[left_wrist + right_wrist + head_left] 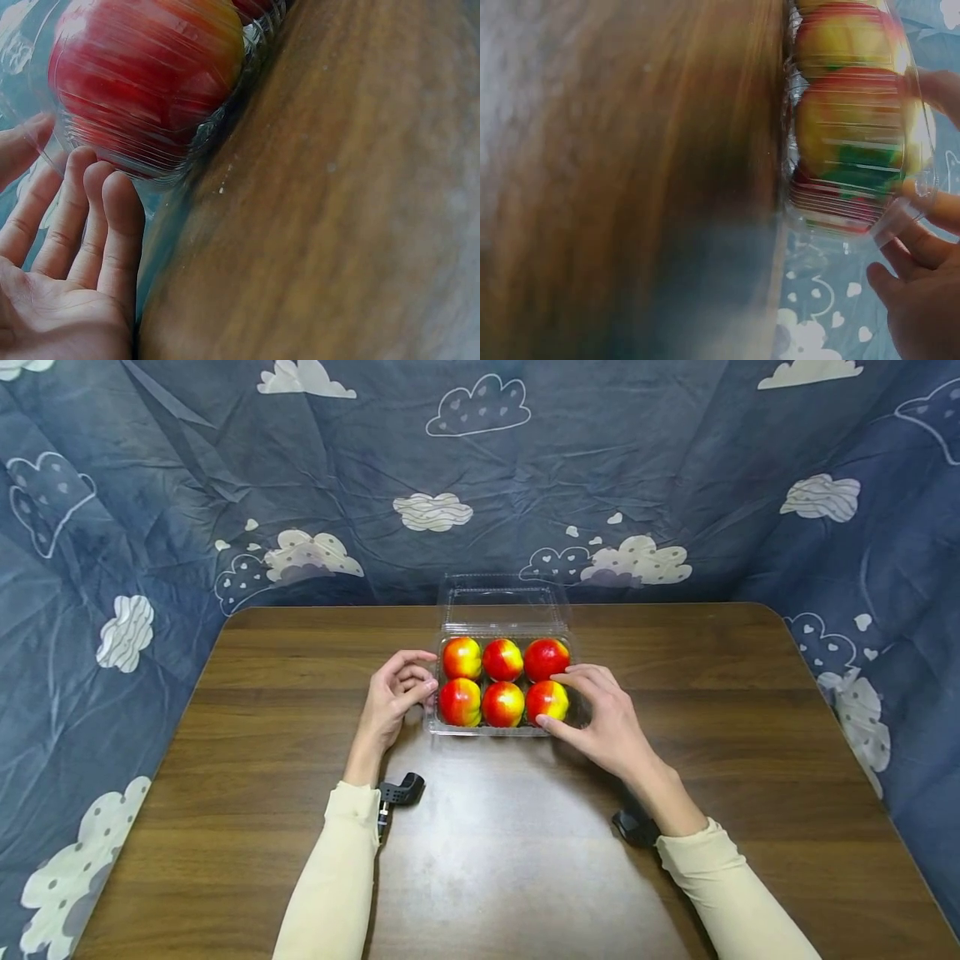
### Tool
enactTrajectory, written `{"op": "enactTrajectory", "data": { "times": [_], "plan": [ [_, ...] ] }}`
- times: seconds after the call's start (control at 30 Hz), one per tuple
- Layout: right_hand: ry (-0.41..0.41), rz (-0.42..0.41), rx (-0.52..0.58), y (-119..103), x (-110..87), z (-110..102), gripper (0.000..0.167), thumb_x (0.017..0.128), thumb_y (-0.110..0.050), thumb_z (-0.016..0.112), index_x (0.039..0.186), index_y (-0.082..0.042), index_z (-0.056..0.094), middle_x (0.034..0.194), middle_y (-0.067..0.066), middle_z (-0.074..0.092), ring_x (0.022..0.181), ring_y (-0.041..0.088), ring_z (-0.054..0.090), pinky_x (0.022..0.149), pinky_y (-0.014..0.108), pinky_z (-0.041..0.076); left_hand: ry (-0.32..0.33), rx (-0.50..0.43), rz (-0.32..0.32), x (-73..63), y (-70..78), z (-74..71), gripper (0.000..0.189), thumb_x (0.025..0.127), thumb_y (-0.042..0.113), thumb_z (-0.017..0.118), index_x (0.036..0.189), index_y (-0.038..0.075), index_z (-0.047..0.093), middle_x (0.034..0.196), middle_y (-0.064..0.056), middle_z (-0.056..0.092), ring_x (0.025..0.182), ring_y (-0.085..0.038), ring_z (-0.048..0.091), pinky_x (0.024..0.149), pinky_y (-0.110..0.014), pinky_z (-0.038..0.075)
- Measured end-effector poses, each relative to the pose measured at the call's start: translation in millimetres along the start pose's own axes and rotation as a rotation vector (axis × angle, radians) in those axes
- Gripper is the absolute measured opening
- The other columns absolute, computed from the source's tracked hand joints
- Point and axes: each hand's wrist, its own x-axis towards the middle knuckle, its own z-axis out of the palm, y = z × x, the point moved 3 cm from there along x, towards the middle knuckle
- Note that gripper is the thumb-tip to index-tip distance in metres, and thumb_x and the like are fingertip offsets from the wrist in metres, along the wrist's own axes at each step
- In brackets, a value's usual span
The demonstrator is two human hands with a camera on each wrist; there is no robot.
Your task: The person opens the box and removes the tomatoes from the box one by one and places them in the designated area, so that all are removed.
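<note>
A clear plastic clamshell box (487,732) lies on the table with its lid (504,607) raised at the back. Two rows of red-and-yellow apples fill it. My right hand (603,722) has its thumb and index finger on either side of the front right apple (547,700); its other fingers (922,244) are outside the box's end wall. At the opposite end, my left hand (393,700) holds the rim between thumb and fingers. Its fingertips (124,199) lie against the ribbed wall, close below the front left apple (150,75).
The brown wooden table (285,860) extends around the box. A dark blue cloth with clouds (480,468) hangs behind and along both sides. Black wrist devices (405,788) sit under both forearms, by the cream sleeves (330,877).
</note>
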Motion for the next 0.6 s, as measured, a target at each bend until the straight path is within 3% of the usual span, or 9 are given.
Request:
{"op": "enactTrajectory", "data": {
  "times": [0.4,0.6],
  "plan": [
    [0.062,0.078,0.067,-0.6,-1.2,-11.4,0.054,0.079,-0.030,0.093,0.126,-0.014,0.073,0.121,0.002,0.070,0.114,0.025,0.065,0.097,0.047,0.055,0.011,0.005,-0.004,-1.0,-2.3,0.4,0.040,0.091,-0.015,0.069,0.130,-0.014,0.058,0.084,-0.006,0.069,0.060,-0.017,0.062,0.058,-0.023,0.059],
    [0.136,0.113,0.140,-3.1,-1.4,-16.5,0.053,0.082,-0.026,0.091,0.131,-0.017,0.071,0.126,-0.001,0.067,0.116,0.017,0.065,0.103,0.020,0.054,0.015,-0.007,-0.010,-0.3,0.0,0.2,0.040,0.091,-0.014,0.068,0.130,-0.014,0.058,0.084,-0.006,0.069,0.061,-0.016,0.064,0.058,-0.024,0.059]
  ]
}}
